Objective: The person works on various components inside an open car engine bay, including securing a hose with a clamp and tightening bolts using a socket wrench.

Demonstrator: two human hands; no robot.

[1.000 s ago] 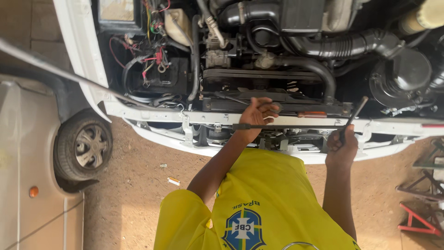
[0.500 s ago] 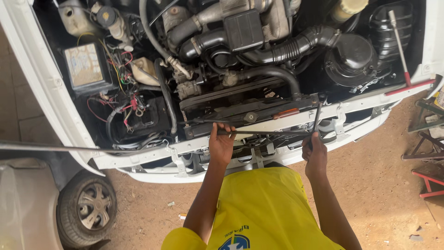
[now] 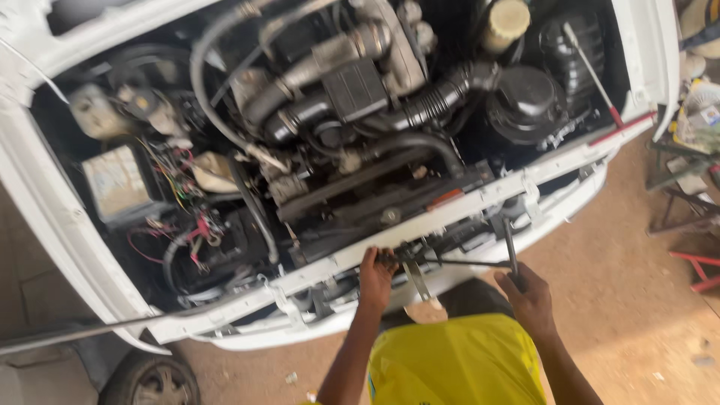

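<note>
I stand at the open engine bay of a white car (image 3: pixel 45 202), my yellow shirt (image 3: pixel 457 360) at the bottom of the view. My right hand (image 3: pixel 531 296) is closed around the dark handle of a long tool (image 3: pixel 510 244) that stands upright in front of the white front crossmember (image 3: pixel 480 206). A thin rod of that tool (image 3: pixel 465 262) runs left to a dark fitting under the crossmember. There my left hand (image 3: pixel 375 279) grips the rod's end. A bare metal strip (image 3: pixel 416 281) hangs down beside my left hand.
The engine (image 3: pixel 360 82), a ribbed black air hose (image 3: pixel 442 94), a battery (image 3: pixel 116 184) with loose coloured wires and a yellow-capped reservoir (image 3: pixel 506 19) fill the bay. A red-handled screwdriver (image 3: pixel 600 82) lies at its right edge. Metal stands (image 3: pixel 694 199) sit on the dirt at right, a wheel (image 3: pixel 150 382) lower left.
The view has swung left and closer, so the car now sits tilted in the frame. Both hands stay at the crossmember; my right hand has dropped a little with the tool handle.
</note>
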